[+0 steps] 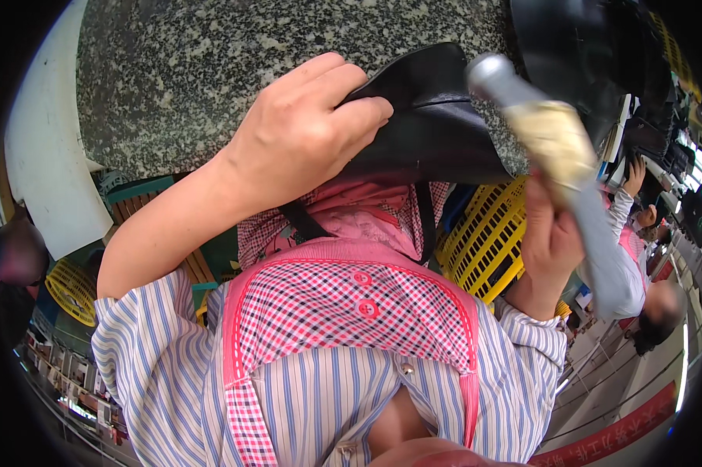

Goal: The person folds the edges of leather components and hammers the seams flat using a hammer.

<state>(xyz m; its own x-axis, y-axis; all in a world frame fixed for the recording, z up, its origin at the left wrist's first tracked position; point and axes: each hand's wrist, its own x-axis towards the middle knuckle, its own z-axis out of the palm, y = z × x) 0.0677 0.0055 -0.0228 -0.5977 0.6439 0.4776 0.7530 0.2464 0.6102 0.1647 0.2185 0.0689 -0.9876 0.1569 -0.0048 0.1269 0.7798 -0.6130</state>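
My left hand (304, 132) is shut on the edge of a black leather piece (432, 117), shaped like part of a shoe, and holds it against the rim of a speckled granite slab (211, 62). My right hand (549, 241) grips a grey metal tool (533, 117) whose handle is wrapped in yellowish tape. The tool's rounded end sits just above the black piece. Below the hands I see my striped shirt and pink checked apron (351, 311).
A yellow plastic crate (487, 233) stands under the slab on the right. Another person in a light sleeve (623, 265) works at a bench at the far right. A yellow basket (71, 288) lies at the left, next to a white panel (47, 148).
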